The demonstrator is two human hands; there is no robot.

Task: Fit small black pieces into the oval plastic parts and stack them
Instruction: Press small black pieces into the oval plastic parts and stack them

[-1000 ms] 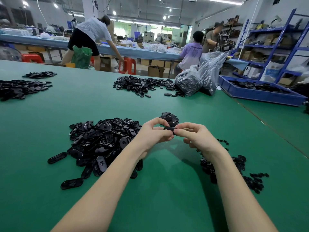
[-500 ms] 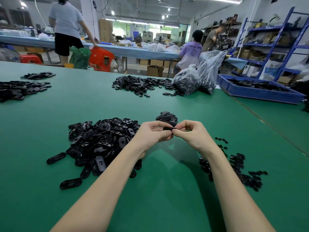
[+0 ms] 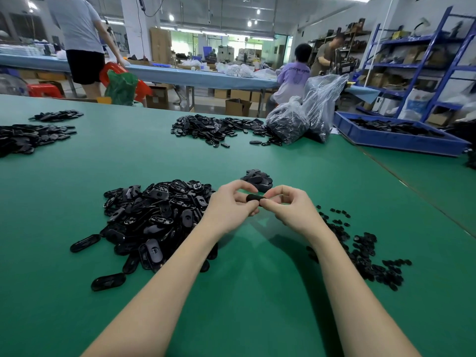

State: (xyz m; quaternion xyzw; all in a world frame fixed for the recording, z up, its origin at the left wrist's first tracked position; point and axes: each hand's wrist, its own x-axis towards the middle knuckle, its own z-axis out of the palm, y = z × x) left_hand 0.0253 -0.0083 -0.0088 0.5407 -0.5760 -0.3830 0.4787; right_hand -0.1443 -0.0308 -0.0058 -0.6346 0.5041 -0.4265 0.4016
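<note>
Green table (image 3: pixel 257 292) | left hand (image 3: pixel 231 207) and right hand (image 3: pixel 291 210) both pinch oval part (image 3: pixel 254 197) | oval pile (image 3: pixel 154 215) left | small pieces (image 3: pixel 360 248) right

The hall is bright and evenly lit from overhead: ceiling strip lights (image 3: pixel 221 30) and small round lamps glare white, and the far windows (image 3: pixel 190 43) blow out to a pale green-white. On the green table (image 3: pixel 257 292) soft, doubled shadows fall beneath the forearms and pool under both hands. The clear plastic bags (image 3: pixel 316 99) catch sharp highlights. Near things look crisp; the standing person at the left (image 3: pixel 79 34) and the figures farther back are slightly smeared. The wide lens bows the blue shelving (image 3: pixel 438 60) and stretches the table's edges outward.
</note>
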